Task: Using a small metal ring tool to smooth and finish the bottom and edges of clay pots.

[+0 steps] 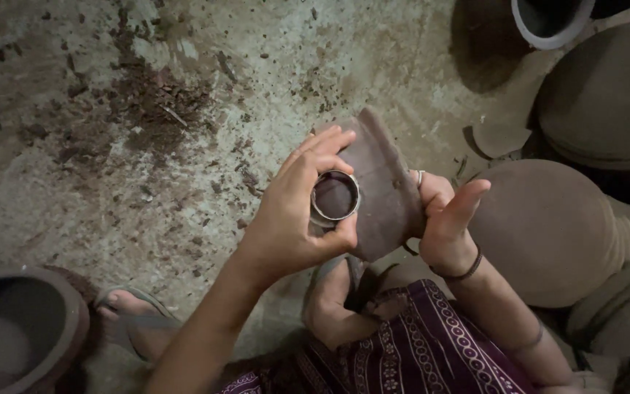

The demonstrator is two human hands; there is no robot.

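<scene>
At the lower left a dark clay bowl (16, 328) sits on the crumb-strewn floor (147, 146), beside a sandalled foot (122, 303). At centre the left hand (297, 219) curls closed around a metal ring (335, 197), thumb below and fingers above, pressing it flat against a slab of dark clay (384, 190). The slab lies directly behind the ring, its long axis running up and slightly left. The right hand (442, 215), fingers loosely spread, backs the slab from the right. Rounded clay pots (548, 226) stand further right.
</scene>
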